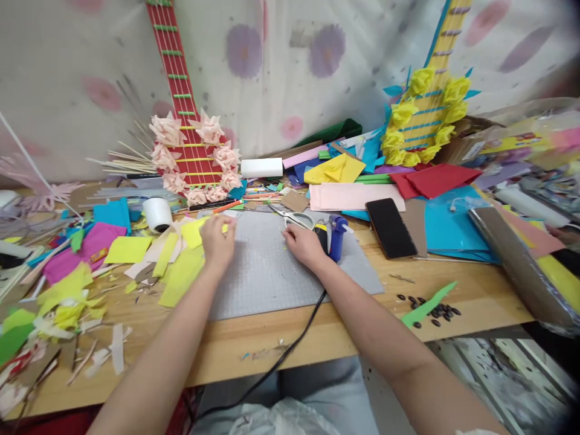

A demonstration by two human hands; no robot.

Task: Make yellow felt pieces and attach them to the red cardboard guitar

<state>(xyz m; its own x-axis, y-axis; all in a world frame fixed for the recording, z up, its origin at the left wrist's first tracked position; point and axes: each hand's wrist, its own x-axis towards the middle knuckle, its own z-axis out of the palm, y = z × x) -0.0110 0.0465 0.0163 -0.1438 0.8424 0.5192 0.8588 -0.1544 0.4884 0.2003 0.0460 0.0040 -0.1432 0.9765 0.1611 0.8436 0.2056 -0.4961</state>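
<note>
Head view, looking forward and down over a wooden table (475, 302) crowded with craft paper.

Left hand (217, 241) at the left edge of the grey cutting mat (267, 272), fingers curled and pinched on a yellow paper piece (194, 232). Sheet's far corner just visible past the fingertips. Grip partly hidden by the back of the hand; closed on the paper as far as can be told.

Right hand (304, 244) palm down on the mat's upper middle, fingers bent toward the surface. Held object, if any: cannot tell, fingertips hidden under the hand.

Key relation: yellow piece to the left of, and partly under, the left hand; spread outward onto the pile of yellow-green scraps (179, 275) off the mat's left edge. Long axis roughly left-to-right, slightly away from the body. Left hand on it; right hand well apart, across a bare stretch of mat.

Scissors (292, 216) just beyond the right hand, handles near the knuckles, blades toward upper left. Blue glue gun (336, 237) upright, just beside the right wrist on its right; black cord trailing off the near table edge. Black phone (390, 228) flat, further right. White roll (157, 214) beyond the left hand. Red paper guitar with pink flowers (193, 154) propped behind the mat.
</note>
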